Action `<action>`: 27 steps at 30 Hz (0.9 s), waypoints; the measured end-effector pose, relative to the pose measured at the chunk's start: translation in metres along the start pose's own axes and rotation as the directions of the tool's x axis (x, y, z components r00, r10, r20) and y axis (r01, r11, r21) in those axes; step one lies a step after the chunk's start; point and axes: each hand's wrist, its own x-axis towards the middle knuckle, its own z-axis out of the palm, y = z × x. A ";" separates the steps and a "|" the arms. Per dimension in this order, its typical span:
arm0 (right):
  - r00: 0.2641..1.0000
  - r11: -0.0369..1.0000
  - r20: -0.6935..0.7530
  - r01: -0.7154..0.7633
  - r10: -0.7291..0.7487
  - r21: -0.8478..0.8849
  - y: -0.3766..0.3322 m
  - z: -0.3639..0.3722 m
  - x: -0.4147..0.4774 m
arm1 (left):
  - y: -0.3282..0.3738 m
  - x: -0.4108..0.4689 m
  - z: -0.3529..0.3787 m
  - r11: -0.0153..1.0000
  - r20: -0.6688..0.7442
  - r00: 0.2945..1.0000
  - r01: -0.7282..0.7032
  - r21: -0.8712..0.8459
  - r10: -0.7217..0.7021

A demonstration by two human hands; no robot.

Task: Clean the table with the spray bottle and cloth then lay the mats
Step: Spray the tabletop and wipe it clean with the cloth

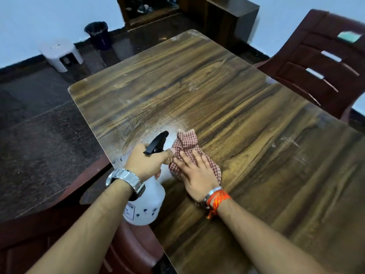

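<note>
My left hand (pixel 147 161) grips the neck of a translucent white spray bottle (pixel 146 202) with a black trigger head, held over the near left edge of the wooden table (pixel 246 107). The nozzle points out over the table. A patch of fine wet droplets lies on the wood just beyond the nozzle. My right hand (pixel 197 173) lies flat, fingers spread, pressing a crumpled red-and-white checked cloth (pixel 186 144) onto the tabletop right beside the bottle. No mats are in view.
A dark red plastic chair (pixel 320 62) stands at the table's far right side, and another dark red chair (pixel 128 248) sits below my arms at the near left. A white stool (pixel 59 52) and a black bin (pixel 98 34) stand on the dark floor at the back left.
</note>
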 end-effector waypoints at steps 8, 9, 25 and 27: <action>1.000 0.999 0.018 0.011 -0.010 -0.042 -0.051 0.031 -0.102 | -0.020 -0.060 -0.009 0.999 -0.032 0.999 -0.001 0.054 0.002; 0.999 0.998 0.036 0.035 -0.033 -0.053 -0.059 0.033 -0.113 | -0.026 -0.070 -0.012 0.997 -0.005 1.000 -0.006 0.070 0.006; 0.733 0.737 -0.079 -0.668 0.675 0.100 0.011 0.023 -0.300 | -0.068 -0.178 0.034 0.969 0.295 0.955 -0.087 0.229 0.016; 0.805 0.810 -0.093 -0.584 0.586 0.052 -0.015 0.032 -0.309 | -0.070 -0.185 0.042 0.970 0.297 0.955 -0.069 0.234 -0.004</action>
